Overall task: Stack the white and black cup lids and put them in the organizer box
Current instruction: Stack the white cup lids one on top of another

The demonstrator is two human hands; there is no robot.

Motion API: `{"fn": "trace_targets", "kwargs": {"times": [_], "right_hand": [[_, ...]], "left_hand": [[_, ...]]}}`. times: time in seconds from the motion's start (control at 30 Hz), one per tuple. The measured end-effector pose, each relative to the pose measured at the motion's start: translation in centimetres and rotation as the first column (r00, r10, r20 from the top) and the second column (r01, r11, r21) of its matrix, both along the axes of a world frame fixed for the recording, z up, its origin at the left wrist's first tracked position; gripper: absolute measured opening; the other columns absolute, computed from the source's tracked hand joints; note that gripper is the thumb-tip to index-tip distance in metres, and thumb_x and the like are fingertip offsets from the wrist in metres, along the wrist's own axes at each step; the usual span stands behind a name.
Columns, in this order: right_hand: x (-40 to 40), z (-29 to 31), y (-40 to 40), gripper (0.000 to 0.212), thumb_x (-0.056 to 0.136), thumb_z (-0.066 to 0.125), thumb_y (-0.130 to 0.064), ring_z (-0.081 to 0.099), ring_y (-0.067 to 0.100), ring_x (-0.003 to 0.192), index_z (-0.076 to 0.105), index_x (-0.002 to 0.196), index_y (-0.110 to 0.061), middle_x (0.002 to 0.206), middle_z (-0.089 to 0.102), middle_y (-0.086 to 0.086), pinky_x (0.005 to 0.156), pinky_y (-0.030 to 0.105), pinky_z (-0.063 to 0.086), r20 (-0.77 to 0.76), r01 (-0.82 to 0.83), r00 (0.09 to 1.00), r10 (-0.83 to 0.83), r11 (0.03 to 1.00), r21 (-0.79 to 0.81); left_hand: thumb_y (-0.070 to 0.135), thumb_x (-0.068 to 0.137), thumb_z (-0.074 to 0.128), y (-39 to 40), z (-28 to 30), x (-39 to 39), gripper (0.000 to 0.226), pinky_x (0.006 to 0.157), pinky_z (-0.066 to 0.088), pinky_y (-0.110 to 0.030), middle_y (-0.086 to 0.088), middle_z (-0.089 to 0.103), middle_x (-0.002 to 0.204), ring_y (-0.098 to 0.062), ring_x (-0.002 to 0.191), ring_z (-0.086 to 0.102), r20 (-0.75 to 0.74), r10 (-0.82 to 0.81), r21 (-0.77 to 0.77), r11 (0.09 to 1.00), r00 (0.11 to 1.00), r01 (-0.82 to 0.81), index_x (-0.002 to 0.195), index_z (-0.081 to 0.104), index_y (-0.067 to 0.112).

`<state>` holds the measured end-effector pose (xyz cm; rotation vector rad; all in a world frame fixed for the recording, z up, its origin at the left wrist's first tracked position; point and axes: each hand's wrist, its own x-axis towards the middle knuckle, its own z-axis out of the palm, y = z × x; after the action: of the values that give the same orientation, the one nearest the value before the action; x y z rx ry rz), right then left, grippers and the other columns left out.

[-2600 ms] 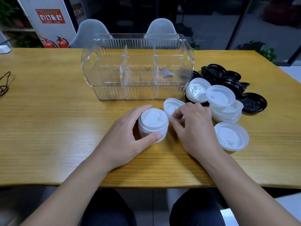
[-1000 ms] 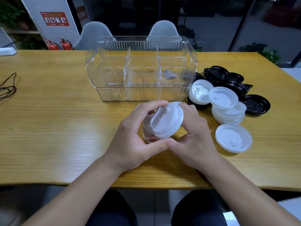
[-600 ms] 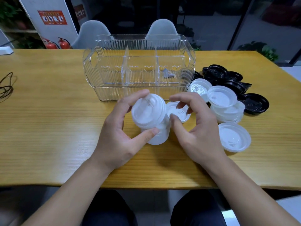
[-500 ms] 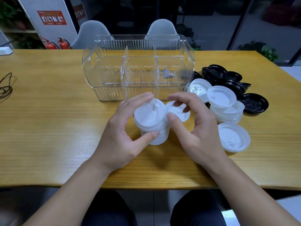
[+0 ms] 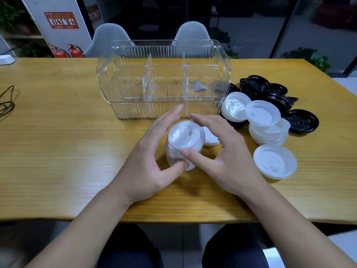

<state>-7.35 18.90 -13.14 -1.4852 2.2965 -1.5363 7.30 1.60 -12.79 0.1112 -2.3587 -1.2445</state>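
A stack of white lids (image 5: 184, 144) stands on the wooden table (image 5: 67, 151) in front of the clear organizer box (image 5: 164, 80). My left hand (image 5: 148, 159) holds the stack from the left, thumb against its lower front, fingers stretched along its far side. My right hand (image 5: 222, 151) touches the stack's front with its thumb while its fingers arch over the back. One loose white lid (image 5: 211, 139) lies just behind the stack. More white lids (image 5: 268, 130) are piled to the right, with a single white lid (image 5: 275, 161) nearer me. Black lids (image 5: 270, 93) are heaped at the far right.
The box has three compartments and ribbed walls. A lone black lid (image 5: 303, 122) lies at the right of the piles. A dark cable (image 5: 7, 101) curls at the table's left edge. Two grey chairs (image 5: 108, 39) stand behind the table.
The white stack, lifted and tilted between both hands a second ago, now stands upright on the table. My right hand has moved back against it.
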Motion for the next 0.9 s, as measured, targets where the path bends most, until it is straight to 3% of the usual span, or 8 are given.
{"fn": "trace_targets", "kwargs": {"times": [0.1,0.2,0.33,0.57,0.73,0.9], "right_hand": [[-0.32,-0.29,-0.15,0.067,0.094,0.083,-0.054,0.058,0.016,0.143,0.063,0.154,-0.03,0.145,0.062,-0.019,0.119,0.05,0.046,0.018,0.013,1.0,-0.014,0.998,0.063],[-0.24,-0.42,-0.36,0.064,0.094,0.08,-0.06,0.059,0.011,0.141,0.065,0.15,-0.032,0.142,0.064,-0.021,0.119,0.05,0.045,0.004,0.007,1.0,-0.008,0.992,0.127],[-0.28,-0.27,-0.21,0.064,0.094,0.079,-0.062,0.057,0.006,0.142,0.064,0.149,-0.035,0.142,0.067,-0.024,0.121,0.048,0.044,0.007,0.011,1.0,-0.012,0.986,0.166],[-0.42,0.08,0.0,0.063,0.083,0.086,-0.065,0.064,0.002,0.135,0.073,0.139,-0.039,0.132,0.073,-0.027,0.117,0.048,0.049,0.076,0.037,0.996,-0.048,0.991,0.128],[-0.32,0.13,0.06,0.064,0.074,0.087,-0.072,0.065,0.005,0.13,0.076,0.129,-0.041,0.126,0.074,-0.03,0.112,0.04,0.052,0.076,0.084,0.992,-0.096,0.986,0.146],[-0.1,0.17,0.06,0.072,0.079,0.088,-0.067,0.061,0.001,0.138,0.071,0.143,-0.04,0.137,0.071,-0.029,0.119,0.041,0.047,0.07,0.031,0.997,-0.042,0.989,0.145]], "left_hand": [[0.028,0.083,0.104,-0.18,-0.13,-0.24,0.131,0.134,0.037,-0.036,0.025,0.041,0.176,0.001,0.163,0.042,0.1,0.013,0.029,0.999,0.995,-0.016,0.18,0.018,0.047],[0.037,0.077,0.106,-0.45,-0.37,-0.48,0.142,0.131,0.042,-0.036,0.024,0.059,0.161,0.001,0.153,0.054,0.14,0.032,0.058,0.998,0.99,-0.04,0.18,0.009,0.051],[0.034,0.083,0.102,-0.39,-0.55,-0.64,0.138,0.124,0.049,-0.039,0.026,0.07,0.142,-0.004,0.139,0.066,0.147,0.044,0.052,0.997,0.988,-0.052,0.18,0.006,0.05],[0.035,0.084,0.103,-0.48,-0.74,-0.73,0.138,0.125,0.05,-0.044,0.027,0.069,0.145,-0.004,0.14,0.067,0.163,0.03,0.083,0.996,0.986,-0.044,0.181,0.005,0.048],[0.035,0.083,0.103,-0.38,-0.68,-0.65,0.138,0.126,0.05,-0.043,0.031,0.068,0.147,-0.001,0.142,0.065,0.179,0.042,0.078,0.995,0.983,-0.057,0.182,0.007,0.044],[0.029,0.083,0.103,-0.57,-0.79,-0.68,0.134,0.127,0.049,-0.042,0.03,0.068,0.148,0.001,0.143,0.065,0.186,0.029,0.092,0.995,0.982,-0.047,0.182,0.014,0.041]]}}
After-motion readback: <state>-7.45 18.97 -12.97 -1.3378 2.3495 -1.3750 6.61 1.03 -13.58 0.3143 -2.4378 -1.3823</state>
